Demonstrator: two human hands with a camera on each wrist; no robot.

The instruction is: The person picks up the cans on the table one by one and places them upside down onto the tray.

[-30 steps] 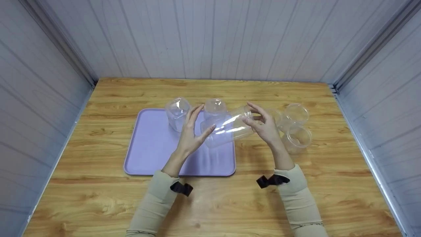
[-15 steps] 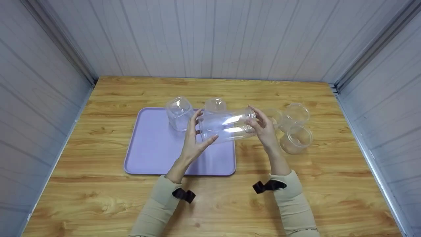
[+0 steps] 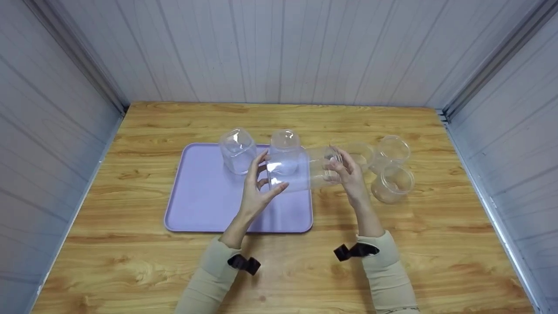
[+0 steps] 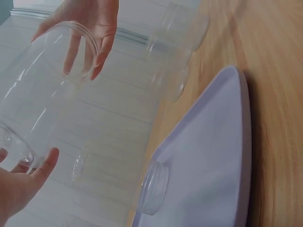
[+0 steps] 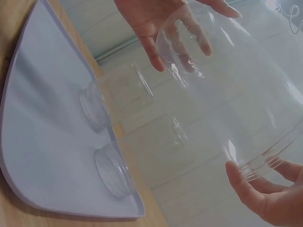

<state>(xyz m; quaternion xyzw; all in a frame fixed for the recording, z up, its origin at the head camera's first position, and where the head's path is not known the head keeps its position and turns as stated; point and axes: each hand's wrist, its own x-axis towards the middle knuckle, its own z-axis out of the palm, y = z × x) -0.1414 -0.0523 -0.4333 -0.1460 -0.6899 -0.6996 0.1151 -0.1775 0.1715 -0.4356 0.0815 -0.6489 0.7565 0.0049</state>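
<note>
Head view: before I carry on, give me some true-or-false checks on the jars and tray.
1. The left grip is at the base end of the held jar. True.
2. The right grip is at its mouth end. True.
3. The held jar is upright. False: it is held on its side.
4. Two jars stand mouth down on the tray. True.
5. The tray is green. False: purple.
6. Every other jar is on the tray. False: three jars stand to its right.

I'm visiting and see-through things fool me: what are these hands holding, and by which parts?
A clear, cylindrical plastic jar, held sideways: the left hand grips its base end, the right hand its ridged mouth end.
</note>
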